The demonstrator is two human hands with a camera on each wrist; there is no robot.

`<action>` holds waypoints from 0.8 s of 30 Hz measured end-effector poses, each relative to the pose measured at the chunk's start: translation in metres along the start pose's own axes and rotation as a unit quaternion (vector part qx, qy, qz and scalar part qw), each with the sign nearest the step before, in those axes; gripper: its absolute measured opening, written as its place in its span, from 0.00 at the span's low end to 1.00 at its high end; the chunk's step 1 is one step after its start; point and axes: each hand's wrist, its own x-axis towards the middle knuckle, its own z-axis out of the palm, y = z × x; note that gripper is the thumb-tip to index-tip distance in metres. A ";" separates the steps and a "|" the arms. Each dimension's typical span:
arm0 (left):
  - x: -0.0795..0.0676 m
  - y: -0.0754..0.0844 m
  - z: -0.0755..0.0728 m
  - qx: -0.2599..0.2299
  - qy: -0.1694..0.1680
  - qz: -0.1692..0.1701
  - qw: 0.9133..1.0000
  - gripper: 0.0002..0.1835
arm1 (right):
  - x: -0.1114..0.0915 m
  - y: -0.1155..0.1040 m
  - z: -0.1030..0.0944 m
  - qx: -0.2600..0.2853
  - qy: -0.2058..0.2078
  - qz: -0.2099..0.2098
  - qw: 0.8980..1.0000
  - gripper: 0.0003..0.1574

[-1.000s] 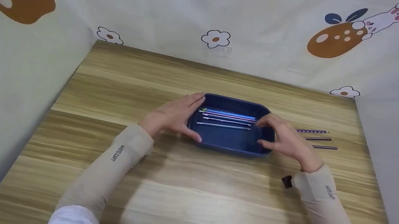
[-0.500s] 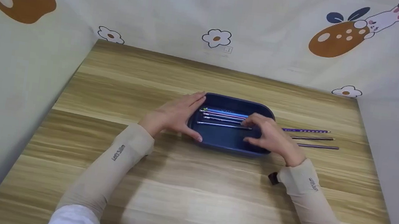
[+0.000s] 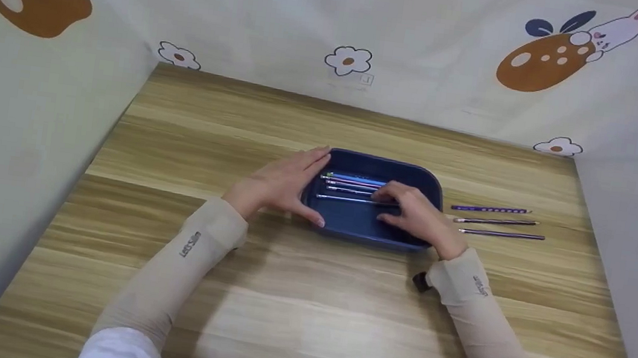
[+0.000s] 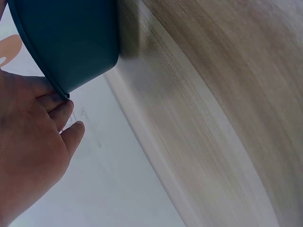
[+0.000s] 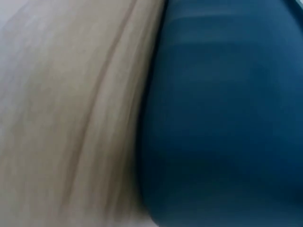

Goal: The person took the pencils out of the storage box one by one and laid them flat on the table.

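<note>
A dark blue rectangular box (image 3: 343,229) with rounded corners sits on the wooden table, several pencils (image 3: 347,199) lying lengthwise inside it. Around its left end my left hand (image 3: 280,181) holds on, thumb at the front corner and fingers at the back one. In the left wrist view, fingertips of the left hand (image 4: 35,137) touch the rim at a corner. My right hand (image 3: 415,215) reaches into the box above the pencils' right ends, a gap between thumb and fingers. Whether its fingertips touch a pencil cannot be told. The right wrist view is blurred.
Right of the box, three more pencils lie on the table: a patterned purple pencil (image 3: 491,210), a dark pencil (image 3: 496,221) and a purple one (image 3: 504,234). Patterned fabric walls (image 3: 264,32) border the table at the back and sides.
My right hand has moved left, from the box's right end to over the pencils inside. The three pencils outside are now fully uncovered. My left hand and the box have stayed in place.
</note>
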 end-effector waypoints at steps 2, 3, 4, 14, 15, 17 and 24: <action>0.000 0.000 0.000 0.001 0.000 0.000 1.000 0.73 | 0.002 0.000 0.001 -0.011 -0.004 0.004 1.000 0.19; 0.000 0.000 0.000 0.001 -0.001 -0.001 1.000 0.73 | 0.003 -0.001 0.001 -0.015 -0.007 0.007 1.000 0.19; 0.000 0.001 -0.001 0.000 -0.001 -0.001 1.000 0.73 | 0.004 -0.002 0.002 -0.019 -0.010 0.012 1.000 0.18; 0.001 0.000 0.000 0.006 -0.002 -0.002 1.000 0.73 | 0.014 -0.005 0.008 -0.051 -0.040 0.023 0.998 0.10; 0.001 -0.001 0.000 0.006 -0.001 -0.002 1.000 0.73 | 0.014 -0.005 0.008 -0.052 -0.041 0.021 0.998 0.09; 0.001 0.000 0.000 0.005 -0.001 -0.003 1.000 0.73 | 0.015 -0.005 0.009 -0.052 -0.042 0.016 0.998 0.07; 0.002 -0.001 0.001 0.005 -0.001 -0.001 1.000 0.73 | 0.014 -0.004 0.006 -0.052 -0.041 0.001 0.998 0.07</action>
